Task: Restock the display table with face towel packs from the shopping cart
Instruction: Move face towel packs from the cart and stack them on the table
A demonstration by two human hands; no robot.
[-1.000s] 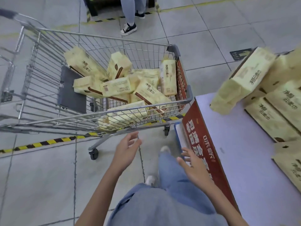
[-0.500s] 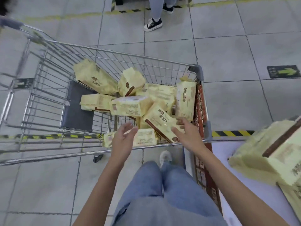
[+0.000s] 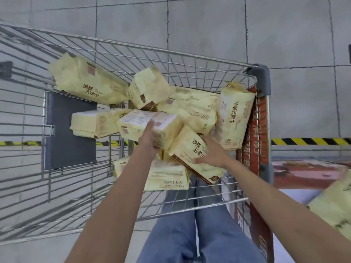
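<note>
Shopping cart (image 3: 263,80) sits just beside the display tabletop (image 3: 296,194), which peeks in at the lower right with one blurry yellow pack (image 3: 334,207) lying on it. Face towel packs (image 3: 191,105) are heaped every which way at the right end of the cart. One long pack (image 3: 85,80) leans on the far wire wall, and another stands upright (image 3: 235,118) against the right end.

Both hands are down in the pile. The left hand (image 3: 150,135) grips the near edge of a label-side-up pack (image 3: 136,124) near the top of the heap. Its thumb lies on the top face and its fingers are curled under. The right hand (image 3: 210,152) holds a tilted pack (image 3: 188,149) with a brown strip along its edge. Its thumb is across the printed front and its fingers are wrapped over the upper side. The two packs touch each other, and both are inside the cart.

Below them a flat pack (image 3: 167,177) rests on the cart's wire bottom. There's a grey flap (image 3: 70,130) in the middle of the cart, and yellow-black hazard tape (image 3: 311,141) on the tiled floor (image 3: 209,19). Blue jeans (image 3: 190,234) show at the bottom of the view.
</note>
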